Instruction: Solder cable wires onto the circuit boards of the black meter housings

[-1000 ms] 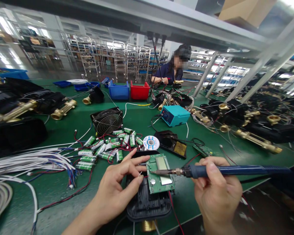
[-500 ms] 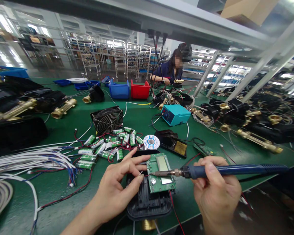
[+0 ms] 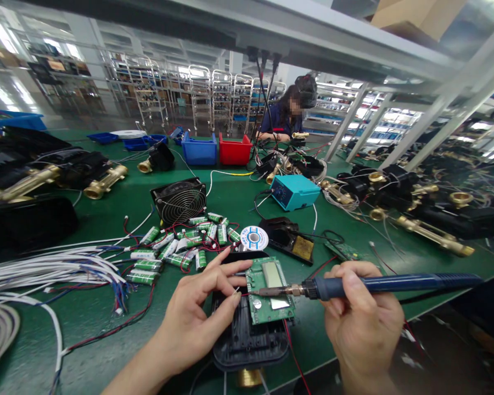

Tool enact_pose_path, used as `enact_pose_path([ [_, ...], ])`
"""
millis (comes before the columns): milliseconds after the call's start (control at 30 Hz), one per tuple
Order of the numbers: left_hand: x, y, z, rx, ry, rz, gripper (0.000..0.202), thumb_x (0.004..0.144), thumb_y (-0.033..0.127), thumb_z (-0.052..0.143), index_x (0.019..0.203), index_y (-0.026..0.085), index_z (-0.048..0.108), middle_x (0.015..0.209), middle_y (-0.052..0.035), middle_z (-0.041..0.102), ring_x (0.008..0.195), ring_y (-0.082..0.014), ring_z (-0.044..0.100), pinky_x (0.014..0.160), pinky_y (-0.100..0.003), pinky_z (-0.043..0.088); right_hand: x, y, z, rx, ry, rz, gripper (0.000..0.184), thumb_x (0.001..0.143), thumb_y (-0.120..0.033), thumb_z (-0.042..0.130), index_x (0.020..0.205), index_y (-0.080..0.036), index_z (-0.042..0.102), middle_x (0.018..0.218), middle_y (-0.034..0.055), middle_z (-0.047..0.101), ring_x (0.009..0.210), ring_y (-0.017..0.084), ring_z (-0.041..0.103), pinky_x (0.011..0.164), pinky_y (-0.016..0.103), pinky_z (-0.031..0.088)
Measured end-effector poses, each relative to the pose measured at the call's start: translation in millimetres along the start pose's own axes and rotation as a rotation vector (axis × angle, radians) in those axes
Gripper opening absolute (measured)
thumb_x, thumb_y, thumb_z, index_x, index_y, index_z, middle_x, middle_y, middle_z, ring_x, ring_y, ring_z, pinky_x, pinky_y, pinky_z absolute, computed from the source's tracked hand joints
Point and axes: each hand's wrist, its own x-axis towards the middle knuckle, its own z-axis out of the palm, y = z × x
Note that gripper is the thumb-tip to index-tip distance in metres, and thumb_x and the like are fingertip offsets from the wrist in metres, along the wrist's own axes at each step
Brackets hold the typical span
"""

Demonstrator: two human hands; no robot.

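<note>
Head cam: my right fingers (image 3: 356, 286) grip a blue-handled soldering iron (image 3: 327, 288) crosswise over this green rectangular circuit board (image 3: 267, 315), tip toward my closer left fingers (image 3: 219, 282), pinching thin pale wire (image 3: 237, 291).

My left forearm (image 3: 138, 362) bare, slanted inward from below. Left hand (image 3: 200, 307) had thumb and index tips drawn together in fine pinch; farther fingers reached forward, slightly spread. My right hand (image 3: 362, 312) stood opposite, well apart, closed in pen-like grip: thumb pressed on near side, index bent over top, other fingers curled beneath. Right wrist (image 3: 368, 376) rose from lower edge of view.
</note>
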Motion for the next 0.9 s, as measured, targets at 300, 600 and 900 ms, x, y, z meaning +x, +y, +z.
enact_pose_path([
  [300, 0, 0, 0.0, 0.000, 0.005, -0.004, 0.018, 0.088, 0.009, 0.056, 0.076, 0.023, 0.055, 0.095, -0.0041, 0.082, 0.116, -0.0261, 0.070, 0.118, -0.059, 0.038, 0, -1, 1, 0.030, 0.009, 0.020, 0.019, 0.082, -0.027, 0.074, 0.069, -0.018, 0.063, 0.054, -0.0062, 0.049, 0.036, 0.004, 0.040, 0.032, 0.013, 0.031],
  [600, -1, 0, -0.4, 0.010, 0.002, -0.011, 0.018, 0.088, 0.010, 0.056, 0.075, 0.023, 0.054, 0.095, -0.0048, 0.082, 0.117, -0.0272, 0.070, 0.118, -0.063, 0.035, 4, -6, 4, 0.065, 0.138, -0.043, 0.019, 0.079, -0.026, 0.074, 0.069, -0.017, 0.061, 0.057, -0.0048, 0.056, 0.034, 0.003, 0.041, 0.030, 0.013, 0.031],
  [900, 1, 0, -0.4, 0.009, -0.001, 0.006, 0.018, 0.088, 0.010, 0.055, 0.075, 0.023, 0.053, 0.094, -0.0051, 0.082, 0.114, -0.0271, 0.072, 0.117, -0.062, 0.038, 6, -3, 11, -0.154, -0.455, -0.283, 0.030, 0.094, -0.013, 0.061, 0.116, -0.031, 0.070, 0.092, 0.0020, 0.076, 0.065, 0.015, 0.071, 0.054, 0.028, 0.060],
])
